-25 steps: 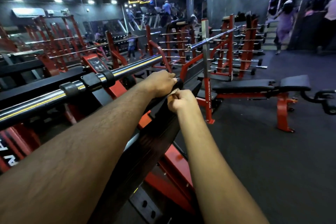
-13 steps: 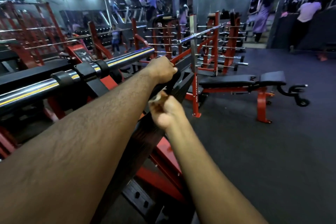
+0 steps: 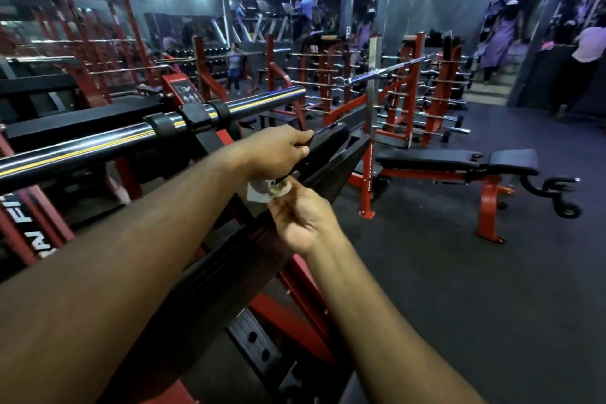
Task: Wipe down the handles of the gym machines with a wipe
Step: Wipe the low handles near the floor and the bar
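A long black ribbed handle [image 3: 249, 259] of a red machine slopes from the lower left up to the middle of the view. My left hand [image 3: 278, 149] is closed over the handle's upper end [image 3: 328, 138]. Just below it, my right hand [image 3: 303, 218] pinches a small white crumpled wipe [image 3: 262, 190] against the handle's side. Part of the wipe is hidden by my fingers.
A chrome and black barbell [image 3: 137, 138] runs across the left, level with my left forearm. A black bench on a red frame [image 3: 459, 162] stands on the dark floor [image 3: 459, 289] to the right. Red bar racks [image 3: 403, 88] and several people are farther back.
My right hand has slid down the handle toward me with the wipe, which now shows below my left hand. My left hand stays on the handle's top.
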Demonstrator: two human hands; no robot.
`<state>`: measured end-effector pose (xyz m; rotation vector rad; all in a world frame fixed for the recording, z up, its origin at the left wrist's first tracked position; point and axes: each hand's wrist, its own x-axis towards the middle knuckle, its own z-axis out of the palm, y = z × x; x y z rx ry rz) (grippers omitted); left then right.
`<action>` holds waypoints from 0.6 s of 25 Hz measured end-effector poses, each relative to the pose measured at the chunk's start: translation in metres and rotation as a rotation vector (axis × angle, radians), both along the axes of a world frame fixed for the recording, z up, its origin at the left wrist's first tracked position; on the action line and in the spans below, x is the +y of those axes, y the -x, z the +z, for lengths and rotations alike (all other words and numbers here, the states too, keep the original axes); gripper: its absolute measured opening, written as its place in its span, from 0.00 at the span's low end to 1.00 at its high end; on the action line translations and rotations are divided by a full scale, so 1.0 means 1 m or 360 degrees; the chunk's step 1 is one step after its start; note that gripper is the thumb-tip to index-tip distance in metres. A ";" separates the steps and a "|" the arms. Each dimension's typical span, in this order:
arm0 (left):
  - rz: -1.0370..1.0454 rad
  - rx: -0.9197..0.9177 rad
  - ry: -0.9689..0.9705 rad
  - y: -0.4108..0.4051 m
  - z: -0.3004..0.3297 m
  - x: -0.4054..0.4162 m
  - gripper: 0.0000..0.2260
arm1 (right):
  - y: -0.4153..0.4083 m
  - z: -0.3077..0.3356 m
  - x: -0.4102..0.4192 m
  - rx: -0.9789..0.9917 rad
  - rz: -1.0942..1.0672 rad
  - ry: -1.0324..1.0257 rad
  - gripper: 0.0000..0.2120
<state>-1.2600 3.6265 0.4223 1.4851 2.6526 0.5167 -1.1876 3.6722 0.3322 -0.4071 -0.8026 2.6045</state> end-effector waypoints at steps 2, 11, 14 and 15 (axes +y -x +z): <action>0.0064 0.0075 -0.0263 -0.012 -0.013 -0.019 0.18 | 0.000 0.013 0.019 0.0011 -0.0093 0.0096 0.17; 0.0472 -0.0481 -0.1069 -0.020 -0.037 -0.017 0.17 | 0.003 0.019 -0.005 -0.0032 -0.0142 0.0146 0.14; 0.0603 -0.0657 -0.1223 -0.023 -0.037 -0.016 0.17 | 0.005 0.027 0.011 -0.0112 -0.0235 0.0102 0.15; 0.0640 -0.0741 -0.1312 -0.023 -0.036 -0.016 0.18 | 0.003 0.024 0.001 -0.0122 -0.0180 0.0038 0.15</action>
